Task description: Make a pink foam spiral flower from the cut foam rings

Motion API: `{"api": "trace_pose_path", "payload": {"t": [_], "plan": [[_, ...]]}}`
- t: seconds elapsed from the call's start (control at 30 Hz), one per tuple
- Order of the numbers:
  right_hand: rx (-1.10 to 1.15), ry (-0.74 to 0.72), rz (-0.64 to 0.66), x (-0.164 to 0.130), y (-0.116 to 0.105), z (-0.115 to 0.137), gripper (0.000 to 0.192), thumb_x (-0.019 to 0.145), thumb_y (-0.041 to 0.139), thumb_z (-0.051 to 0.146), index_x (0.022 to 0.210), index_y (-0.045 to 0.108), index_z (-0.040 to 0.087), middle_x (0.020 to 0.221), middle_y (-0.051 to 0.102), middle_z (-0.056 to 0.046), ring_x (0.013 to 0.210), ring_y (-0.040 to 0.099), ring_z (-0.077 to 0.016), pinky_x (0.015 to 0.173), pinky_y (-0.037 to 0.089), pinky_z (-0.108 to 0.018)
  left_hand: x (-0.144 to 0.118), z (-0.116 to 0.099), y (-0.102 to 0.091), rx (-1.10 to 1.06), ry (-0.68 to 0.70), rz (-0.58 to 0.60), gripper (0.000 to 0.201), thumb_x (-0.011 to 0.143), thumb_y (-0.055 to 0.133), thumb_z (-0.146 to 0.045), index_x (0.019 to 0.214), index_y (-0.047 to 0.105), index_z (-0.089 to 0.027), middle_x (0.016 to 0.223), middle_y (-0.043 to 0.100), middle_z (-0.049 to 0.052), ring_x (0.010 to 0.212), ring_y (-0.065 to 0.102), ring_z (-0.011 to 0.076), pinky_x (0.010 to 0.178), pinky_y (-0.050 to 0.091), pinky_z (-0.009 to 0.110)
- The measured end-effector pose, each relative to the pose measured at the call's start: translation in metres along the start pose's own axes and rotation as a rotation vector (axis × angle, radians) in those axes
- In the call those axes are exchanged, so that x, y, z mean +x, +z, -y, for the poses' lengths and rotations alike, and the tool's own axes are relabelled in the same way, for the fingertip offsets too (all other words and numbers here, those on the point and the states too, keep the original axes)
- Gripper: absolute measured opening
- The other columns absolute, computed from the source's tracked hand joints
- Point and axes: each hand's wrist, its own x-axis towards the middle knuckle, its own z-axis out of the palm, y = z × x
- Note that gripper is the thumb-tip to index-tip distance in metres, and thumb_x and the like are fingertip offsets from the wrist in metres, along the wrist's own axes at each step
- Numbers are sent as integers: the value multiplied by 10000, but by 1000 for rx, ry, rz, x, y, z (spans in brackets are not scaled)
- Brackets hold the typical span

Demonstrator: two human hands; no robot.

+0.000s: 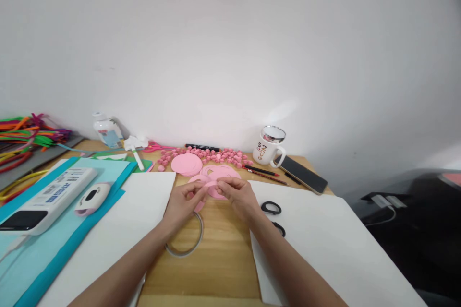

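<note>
Hands working a pink paper piece over a wooden table.
White sheets flank the bare wood; a tape ring lies under the left wrist, scissors beside the right arm, a mug at the back. Left hand and right hand meet, fingertips pinched shut on the pink paper piece, held just above the table's middle.

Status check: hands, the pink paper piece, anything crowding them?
Left hand and right hand both pinch a small pink paper piece over the wooden table. Clear tape ring lies under the left wrist; black scissors sit beside the right forearm.
</note>
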Motion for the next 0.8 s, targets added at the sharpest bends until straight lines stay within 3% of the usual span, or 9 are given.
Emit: {"api": "trace_pose_path", "payload": {"t": [0.17,0.43,0.6,0.8], "plan": [[21,-4,55,0,1,2,217,585,735,280,761,694,160,746,686,-35,669,617,-126,728,489,-270,0,0,0,-6,-5,-14,255,723,555,-386,699,663,-156,558,578,-12,554,503,121,538,395,206],[38,-8,4,2,-4,-1,264,539,764,265,756,652,164,666,670,-14,577,605,-115,644,503,-274,0,1,-1,-41,2,5,258,715,566,-397,661,647,-158,558,570,-6,561,510,126,537,413,208],[-20,-54,-8,1,-3,0,191,560,751,266,677,646,158,583,636,8,532,572,-93,585,478,-238,-1,5,-1,-54,-9,-3,248,734,561,-378,773,679,-163,562,587,-11,553,521,118,552,424,214],[-31,-49,-35,1,-1,1,192,552,753,286,678,683,160,638,661,-15,600,589,-114,653,477,-262,0,5,-2,-81,-31,0,268,731,566,-387,782,680,-150,613,615,6,581,536,124,571,438,221]]}}
